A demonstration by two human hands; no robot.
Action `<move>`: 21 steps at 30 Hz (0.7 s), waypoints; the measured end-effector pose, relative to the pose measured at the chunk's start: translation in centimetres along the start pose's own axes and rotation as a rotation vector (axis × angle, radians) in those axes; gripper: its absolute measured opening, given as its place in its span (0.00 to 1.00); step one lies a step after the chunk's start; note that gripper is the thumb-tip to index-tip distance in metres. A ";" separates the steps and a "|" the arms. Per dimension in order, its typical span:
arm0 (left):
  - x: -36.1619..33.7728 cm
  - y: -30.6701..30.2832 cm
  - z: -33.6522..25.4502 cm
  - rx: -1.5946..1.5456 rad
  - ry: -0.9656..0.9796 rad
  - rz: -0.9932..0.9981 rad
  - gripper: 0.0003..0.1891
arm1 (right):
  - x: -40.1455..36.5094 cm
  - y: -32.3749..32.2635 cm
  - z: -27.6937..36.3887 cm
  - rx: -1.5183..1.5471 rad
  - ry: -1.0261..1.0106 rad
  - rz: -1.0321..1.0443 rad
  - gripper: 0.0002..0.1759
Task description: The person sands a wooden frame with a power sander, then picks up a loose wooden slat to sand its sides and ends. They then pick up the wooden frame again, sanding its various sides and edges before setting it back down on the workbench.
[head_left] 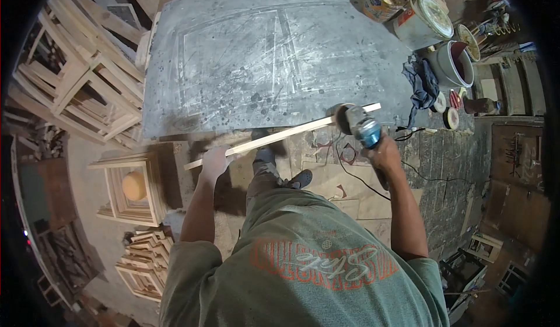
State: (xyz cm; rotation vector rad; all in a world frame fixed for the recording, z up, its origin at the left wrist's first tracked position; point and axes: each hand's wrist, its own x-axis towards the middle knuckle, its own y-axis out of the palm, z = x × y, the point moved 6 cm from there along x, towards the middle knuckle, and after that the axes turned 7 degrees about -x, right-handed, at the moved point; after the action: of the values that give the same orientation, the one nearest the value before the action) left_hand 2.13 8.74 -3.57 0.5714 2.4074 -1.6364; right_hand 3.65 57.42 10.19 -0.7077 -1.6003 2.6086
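My left hand (216, 162) is closed around the near end of a long, pale wooden strip (280, 133). The strip slants up to the right, and its far end overlaps the front edge of the grey worktable (233, 64). In my right hand (385, 154) is an angle grinder (364, 130) with a blue-green body, fingers wrapped around it. Its round disc (344, 119) sits right at the strip near the far end. A dark cord (364, 182) trails below the grinder.
Wooden frames (87, 76) lean at the left, with more frames (125, 190) stacked below. Buckets (423, 21), a dark cloth (420, 85) and sanding discs (451, 118) stand at the table's right side. The cord runs over the floor by my feet (300, 179).
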 end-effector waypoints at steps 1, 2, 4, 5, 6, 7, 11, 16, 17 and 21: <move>0.0 -0.4 -0.4 -0.007 -0.006 0.003 0.30 | 0.7 -0.4 -2.0 -0.048 0.041 -0.048 0.35; -0.2 -0.8 -0.6 -0.012 -0.012 0.005 0.30 | 1.3 -0.8 -3.9 -0.095 0.082 -0.096 0.35; -0.3 -0.3 -0.1 -0.051 0.014 -0.017 0.30 | 2.4 -1.7 -8.3 -0.054 0.130 -0.196 0.34; -0.3 -0.4 0.0 -0.072 0.026 -0.035 0.30 | 3.1 -2.1 -10.9 0.033 0.131 -0.247 0.34; -0.3 -0.6 -0.1 -0.087 -0.016 0.035 0.31 | 3.9 -2.6 -13.1 0.117 0.124 -0.296 0.34; -0.7 -1.4 -0.4 -0.065 -0.005 0.041 0.31 | 4.0 -2.6 -15.8 0.299 0.172 -0.337 0.33; -3.6 -6.6 -1.0 -0.020 -0.011 0.019 0.30 | -0.7 -4.3 -18.3 0.821 0.269 -0.479 0.29; -11.2 -24.3 -1.4 0.034 -0.086 -0.013 0.26 | -5.2 -5.5 -17.9 1.167 0.282 -0.508 0.24; -13.6 -29.0 -2.9 0.007 -0.176 -0.072 0.24 | -5.7 -5.3 -18.3 1.194 0.278 -0.486 0.26; -20.4 -43.5 -6.0 -0.202 -0.107 -0.164 0.27 | -6.7 -3.8 -19.1 1.360 0.237 -0.404 0.22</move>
State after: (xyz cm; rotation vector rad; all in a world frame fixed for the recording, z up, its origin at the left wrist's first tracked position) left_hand 3.46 -4.10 43.09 0.2535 2.5564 -1.4162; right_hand 15.96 73.82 8.68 -0.4278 0.2391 2.3778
